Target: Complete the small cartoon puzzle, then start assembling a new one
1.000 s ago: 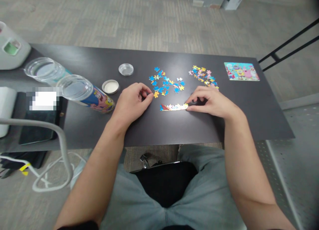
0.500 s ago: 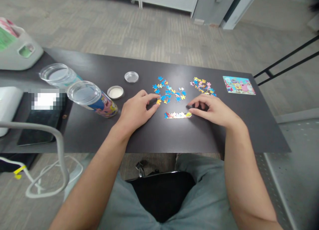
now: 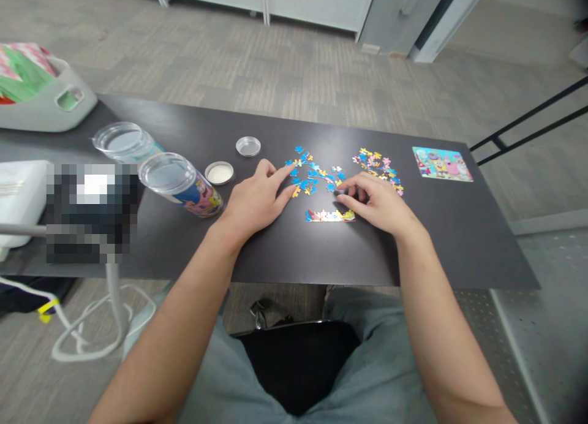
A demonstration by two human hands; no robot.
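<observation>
My left hand [image 3: 255,194] lies on the table with thumb and index finger apart. Its index fingertip is at the left edge of a scattered group of mostly blue jigsaw puzzle pieces [image 3: 313,174]. My right hand [image 3: 374,200] is curled, its thumb and index fingertips close together at that group's right side. A small dark patch shows between these fingertips; whether it is a piece or a shadow I cannot tell. Nearer me lies a joined strip of puzzle pieces [image 3: 329,216]. A second loose group of puzzle pieces [image 3: 379,170] lies beyond my right hand.
A picture card [image 3: 442,164] lies at the right on the dark table [image 3: 275,258]. Left of my hands are two clear-topped cans, the nearer can [image 3: 199,197] printed, a clear lid [image 3: 248,146] and a round tin lid [image 3: 219,173]. A basket [image 3: 68,114] stands far left.
My right hand has moved left and slightly away from me, from beside the strip to the blue pieces. My left index finger has straightened and lifted farther from the thumb. The view has shifted slightly.
</observation>
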